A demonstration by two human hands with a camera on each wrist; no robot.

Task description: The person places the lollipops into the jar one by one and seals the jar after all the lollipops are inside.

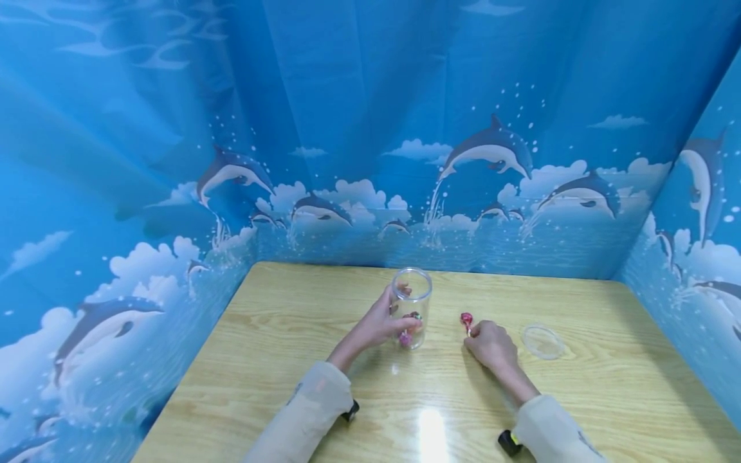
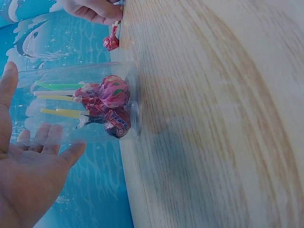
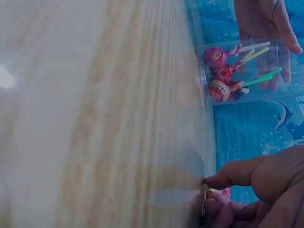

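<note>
A clear plastic jar stands upright and uncapped on the table, with my left hand holding it round its side. Several wrapped lollipops lie heads down at the jar's bottom, their white, yellow and green sticks pointing up. To the right of the jar, my right hand pinches the stick of a red-wrapped lollipop low at the tabletop. In the right wrist view, the fingers mostly cover that lollipop.
A round transparent lid lies flat on the wooden table, right of my right hand. Blue dolphin-print curtains hang along the table's back and sides.
</note>
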